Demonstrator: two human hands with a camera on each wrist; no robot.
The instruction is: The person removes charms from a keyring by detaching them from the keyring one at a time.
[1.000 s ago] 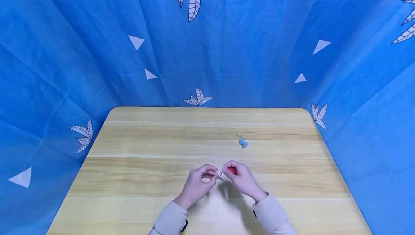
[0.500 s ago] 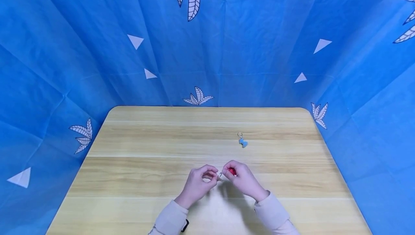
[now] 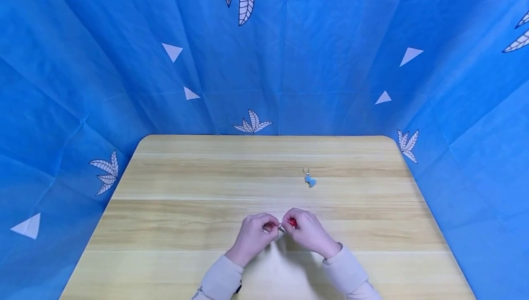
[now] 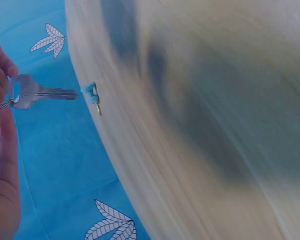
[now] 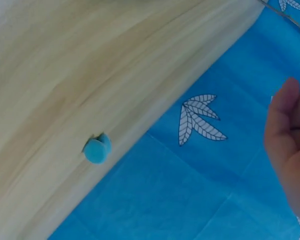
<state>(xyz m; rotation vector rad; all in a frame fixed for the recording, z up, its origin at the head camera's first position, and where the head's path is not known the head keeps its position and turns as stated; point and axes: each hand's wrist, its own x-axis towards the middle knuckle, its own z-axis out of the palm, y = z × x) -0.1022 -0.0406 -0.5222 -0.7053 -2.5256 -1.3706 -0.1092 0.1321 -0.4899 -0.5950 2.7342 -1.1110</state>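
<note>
In the head view both hands meet low over the table's middle. My left hand (image 3: 253, 238) pinches a thin metal key ring (image 4: 1, 106) between thumb and finger. A silver key (image 4: 47, 93) sticks out from that ring in the left wrist view, its blade pointing away from the fingers. Curled round a shiny red charm (image 3: 293, 223), my right hand (image 3: 307, 232) brings its fingertips right up to the key's head and the ring. The red charm is mostly covered by its fingers. At the right wrist view's edge, only part of a hand (image 5: 290, 150) shows.
Beyond the right hand, a light blue bow-shaped keychain (image 3: 310, 180) with a metal ring lies on the wooden table (image 3: 186, 226). Blue cloth (image 3: 330, 61) with white leaf prints closes off the back and both sides.
The two hands have drawn closer together, fingertips now almost meeting. The left hand has shifted slightly right, and less of the metal shows between them. The blue keychain stays put.
</note>
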